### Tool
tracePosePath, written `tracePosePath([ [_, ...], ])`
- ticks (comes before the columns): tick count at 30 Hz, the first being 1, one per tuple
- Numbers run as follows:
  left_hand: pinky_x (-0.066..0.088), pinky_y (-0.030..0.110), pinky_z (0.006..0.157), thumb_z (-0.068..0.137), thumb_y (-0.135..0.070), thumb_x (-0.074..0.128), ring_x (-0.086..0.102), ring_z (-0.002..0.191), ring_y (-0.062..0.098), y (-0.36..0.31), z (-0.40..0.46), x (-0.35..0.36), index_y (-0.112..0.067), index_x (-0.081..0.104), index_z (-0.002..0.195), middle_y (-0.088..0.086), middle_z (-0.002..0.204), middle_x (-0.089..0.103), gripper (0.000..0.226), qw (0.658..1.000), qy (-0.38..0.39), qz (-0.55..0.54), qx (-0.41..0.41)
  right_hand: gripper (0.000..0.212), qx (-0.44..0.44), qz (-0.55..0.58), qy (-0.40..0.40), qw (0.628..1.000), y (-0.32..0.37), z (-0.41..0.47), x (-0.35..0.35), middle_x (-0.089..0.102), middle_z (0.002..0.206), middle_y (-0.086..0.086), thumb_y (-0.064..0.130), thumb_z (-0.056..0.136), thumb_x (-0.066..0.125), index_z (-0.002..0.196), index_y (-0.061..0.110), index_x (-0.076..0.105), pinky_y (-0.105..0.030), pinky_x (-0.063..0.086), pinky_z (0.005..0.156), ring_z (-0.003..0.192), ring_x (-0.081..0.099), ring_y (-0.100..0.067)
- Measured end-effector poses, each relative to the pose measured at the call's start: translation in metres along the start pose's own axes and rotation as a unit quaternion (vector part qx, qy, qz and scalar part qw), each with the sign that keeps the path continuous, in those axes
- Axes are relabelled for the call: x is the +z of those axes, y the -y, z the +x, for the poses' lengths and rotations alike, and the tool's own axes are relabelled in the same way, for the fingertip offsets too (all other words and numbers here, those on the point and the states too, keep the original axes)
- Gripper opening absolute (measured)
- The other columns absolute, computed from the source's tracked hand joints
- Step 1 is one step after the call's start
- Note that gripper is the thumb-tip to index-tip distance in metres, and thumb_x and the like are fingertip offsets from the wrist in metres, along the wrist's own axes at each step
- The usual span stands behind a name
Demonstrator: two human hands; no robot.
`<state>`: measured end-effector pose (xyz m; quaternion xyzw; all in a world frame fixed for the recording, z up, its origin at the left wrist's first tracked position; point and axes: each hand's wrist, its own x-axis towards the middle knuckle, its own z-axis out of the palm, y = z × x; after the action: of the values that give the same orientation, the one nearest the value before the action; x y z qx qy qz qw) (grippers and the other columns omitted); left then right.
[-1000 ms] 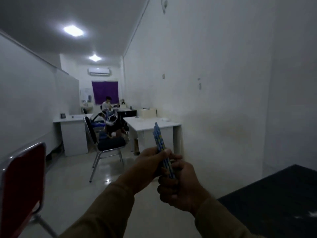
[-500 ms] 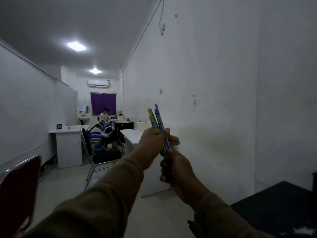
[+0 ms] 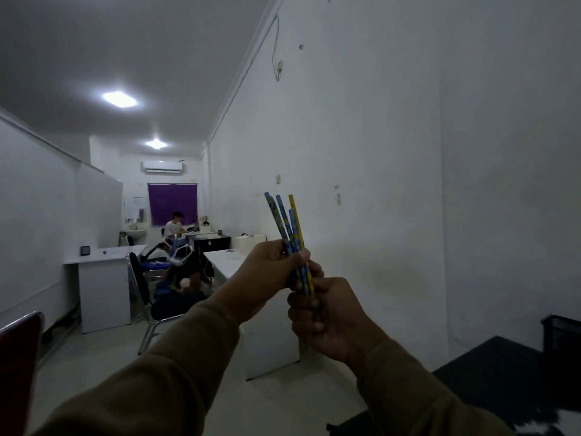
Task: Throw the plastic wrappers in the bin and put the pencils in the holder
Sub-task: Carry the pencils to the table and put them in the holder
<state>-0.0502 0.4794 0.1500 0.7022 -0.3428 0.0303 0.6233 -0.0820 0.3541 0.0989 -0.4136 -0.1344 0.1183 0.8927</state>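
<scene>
Near, the right hand [image 3: 333, 313] is clenched around the low ends of the pencils [image 3: 290, 234]. The left hand [image 3: 270, 269] pinches them higher up. The bunch has come up since a second ago and now fans out, tips up. I think they are bare and ready. A dark box [image 3: 562, 338] on the black table [image 3: 503, 382] may be the holder. Far off, someone sits.

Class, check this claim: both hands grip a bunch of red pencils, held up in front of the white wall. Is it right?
Not quite. The head view shows the pencils are blue and yellow, not red. Left hand and right hand do both grip them before the white wall.
</scene>
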Motion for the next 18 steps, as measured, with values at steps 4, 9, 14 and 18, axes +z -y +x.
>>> tracePosePath([
  [4, 0.057, 0.027, 0.065, 0.094, -0.018, 0.058, 0.075, 0.082, 0.026, 0.005, 0.017, 0.018, -0.005, 0.067, 0.093, 0.014, 0.089, 0.077, 0.016, 1.0, -0.019, 0.009, 0.011, 0.043, -0.052, -0.123, -0.11, 0.985, 0.012, -0.009, -0.001, 0.037, 0.059, -0.003, 0.036, 0.102, 0.03, 0.085, 0.008, 0.056, -0.023, 0.037, 0.044, 0.046, 0.032, -0.013],
  [9, 0.06, 0.034, 0.077, 0.092, -0.018, 0.061, 0.076, 0.081, 0.023, 0.009, 0.042, 0.05, -0.007, 0.07, 0.088, 0.012, 0.084, 0.078, 0.014, 0.999, -0.041, 0.01, 0.029, 0.035, -0.099, -0.208, -0.194, 0.954, 0.043, -0.027, -0.015, 0.056, 0.081, -0.012, 0.028, 0.105, 0.034, 0.108, 0.007, 0.061, -0.034, 0.056, 0.058, 0.063, 0.054, -0.021],
  [14, 0.059, 0.031, 0.08, 0.091, -0.021, 0.063, 0.075, 0.078, 0.015, 0.016, 0.072, 0.107, -0.012, 0.069, 0.09, 0.008, 0.085, 0.078, 0.011, 0.996, -0.044, 0.046, 0.055, 0.049, -0.061, -0.487, -0.226, 0.841, 0.077, -0.043, -0.058, 0.046, 0.116, -0.008, 0.035, 0.101, 0.045, 0.144, 0.017, 0.029, -0.028, 0.055, 0.061, 0.086, 0.053, -0.018],
  [18, 0.057, 0.032, 0.084, 0.091, -0.022, 0.063, 0.072, 0.091, 0.015, 0.022, 0.101, 0.179, -0.022, 0.069, 0.091, 0.006, 0.097, 0.077, 0.007, 0.996, 0.01, 0.045, 0.075, 0.039, -0.085, -0.555, -0.292, 0.774, 0.11, -0.068, -0.102, 0.055, 0.11, -0.012, 0.019, 0.101, 0.044, 0.136, 0.006, 0.036, -0.034, 0.06, 0.061, 0.081, 0.06, -0.022],
])
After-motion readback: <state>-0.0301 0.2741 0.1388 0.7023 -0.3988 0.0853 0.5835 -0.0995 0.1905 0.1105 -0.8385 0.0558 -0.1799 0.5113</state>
